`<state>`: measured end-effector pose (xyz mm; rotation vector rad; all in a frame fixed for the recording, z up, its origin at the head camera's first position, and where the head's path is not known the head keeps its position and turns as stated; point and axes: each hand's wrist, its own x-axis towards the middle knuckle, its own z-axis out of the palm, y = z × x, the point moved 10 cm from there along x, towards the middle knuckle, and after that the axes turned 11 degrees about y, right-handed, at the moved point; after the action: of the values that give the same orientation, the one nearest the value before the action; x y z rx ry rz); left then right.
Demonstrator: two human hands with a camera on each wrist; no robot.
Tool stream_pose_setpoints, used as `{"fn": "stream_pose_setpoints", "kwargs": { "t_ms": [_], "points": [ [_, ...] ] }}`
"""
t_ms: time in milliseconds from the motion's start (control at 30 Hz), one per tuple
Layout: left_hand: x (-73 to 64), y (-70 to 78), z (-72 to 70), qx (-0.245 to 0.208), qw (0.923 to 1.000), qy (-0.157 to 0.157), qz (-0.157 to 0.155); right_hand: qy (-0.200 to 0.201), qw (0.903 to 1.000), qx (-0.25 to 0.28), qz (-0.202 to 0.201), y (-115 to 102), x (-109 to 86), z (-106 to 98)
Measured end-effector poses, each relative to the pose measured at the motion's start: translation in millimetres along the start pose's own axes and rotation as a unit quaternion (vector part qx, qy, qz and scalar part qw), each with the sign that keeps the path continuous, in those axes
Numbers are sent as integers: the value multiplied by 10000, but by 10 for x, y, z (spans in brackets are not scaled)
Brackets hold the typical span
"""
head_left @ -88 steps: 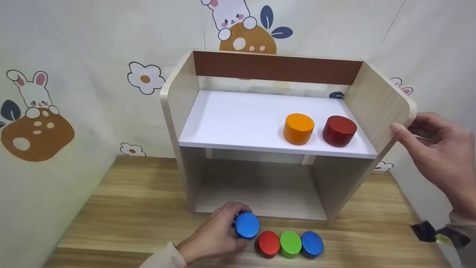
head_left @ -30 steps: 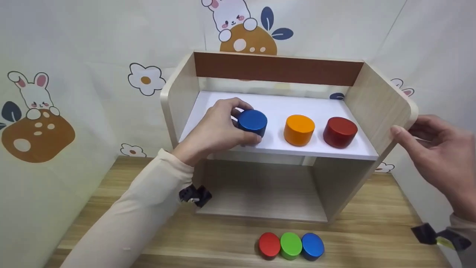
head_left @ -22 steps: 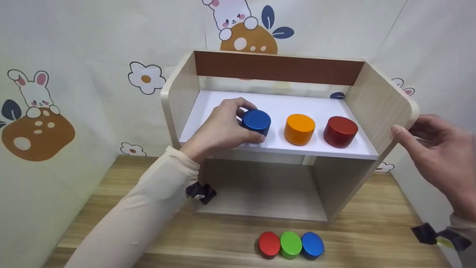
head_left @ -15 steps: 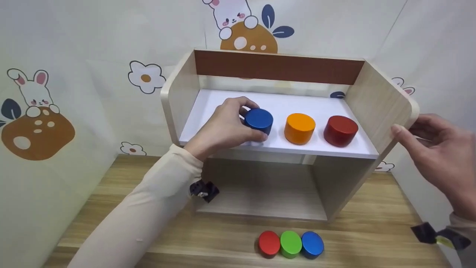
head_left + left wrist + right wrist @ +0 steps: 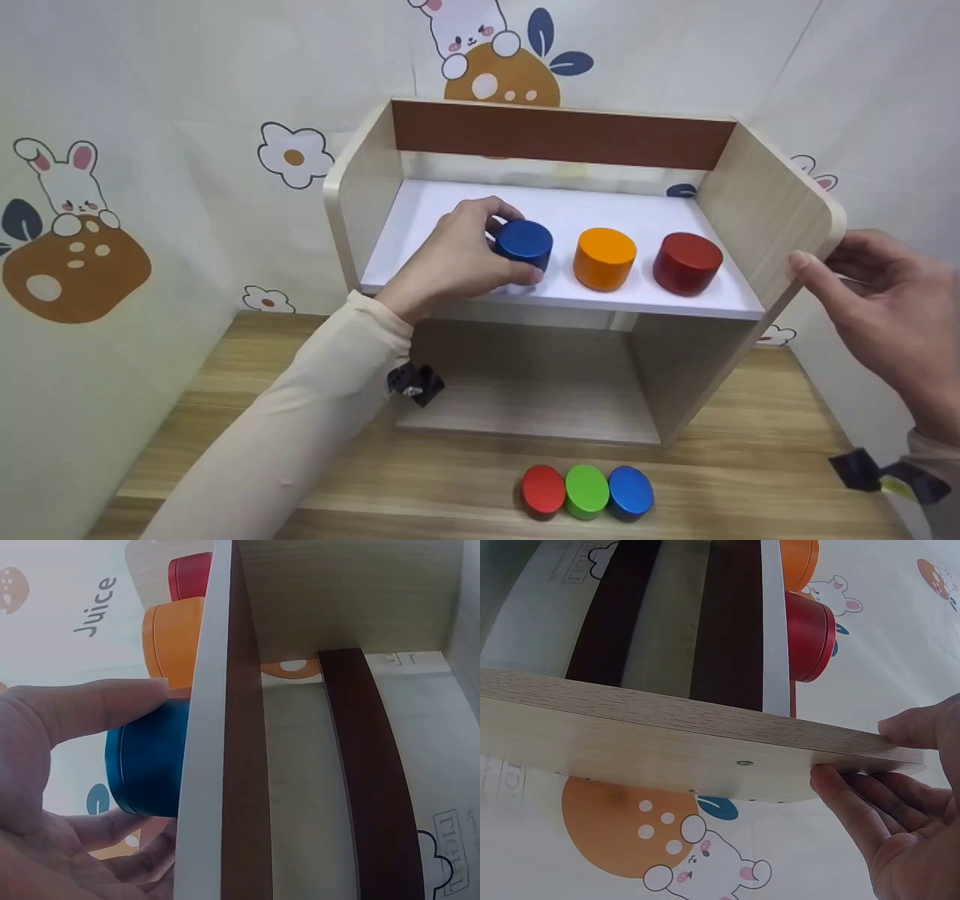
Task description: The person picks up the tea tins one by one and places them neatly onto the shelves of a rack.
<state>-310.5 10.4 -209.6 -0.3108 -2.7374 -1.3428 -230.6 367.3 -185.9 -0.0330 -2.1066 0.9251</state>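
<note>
My left hand [image 5: 457, 259] holds a small, metallic blue tin [image 5: 525, 240] between thumb and fingers. This tin stands upright on the white shelf board [image 5: 465, 199], left of an orange tin [image 5: 604, 259] and a dark red tin [image 5: 688, 264], with a gap between each. In the left wrist view the thumb lies along one side of the blue tin [image 5: 150, 757], and the fingers curl behind it, partly hidden. My right hand [image 5: 892, 307] grips the front edge of the right side panel [image 5: 772, 206], thumb on the inner face and fingers outside, as the right wrist view shows.
On the wooden table [image 5: 247, 420], in front of the shelf unit, a red tin [image 5: 543, 491], a green tin [image 5: 586, 491] and a second blue tin [image 5: 631, 493] stand in a row. A lower compartment [image 5: 525, 382] lies under the board. A brown rail [image 5: 562, 139] crosses the back.
The left hand has lifted the blue tin from near the table row up to the shelf board. Over the last second it has moved slightly right, nearer the orange tin. The right hand stays put.
</note>
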Motion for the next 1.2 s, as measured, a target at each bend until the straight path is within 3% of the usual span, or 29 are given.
{"fn": "stream_pose_setpoints", "kwargs": {
  "t_ms": [200,467,700,1033,1200],
  "points": [
    [-6,-19,18,12,10000,-73,-44,2,9999,107,13,-8,0,-4],
    [-15,-13,19,80,9998,-101,160,19,9999,166,10,-10,3,-4],
    [-85,11,-69,142,9987,162,461,-29,10000,-31,9,17,-2,3],
    [-345,-25,-320,-63,9943,726,780,12,10000,-38,17,49,-5,3],
    [-567,-14,-391,-198,9867,1060,1216,20,9999,-111,15,58,-9,7]
  ]
}}
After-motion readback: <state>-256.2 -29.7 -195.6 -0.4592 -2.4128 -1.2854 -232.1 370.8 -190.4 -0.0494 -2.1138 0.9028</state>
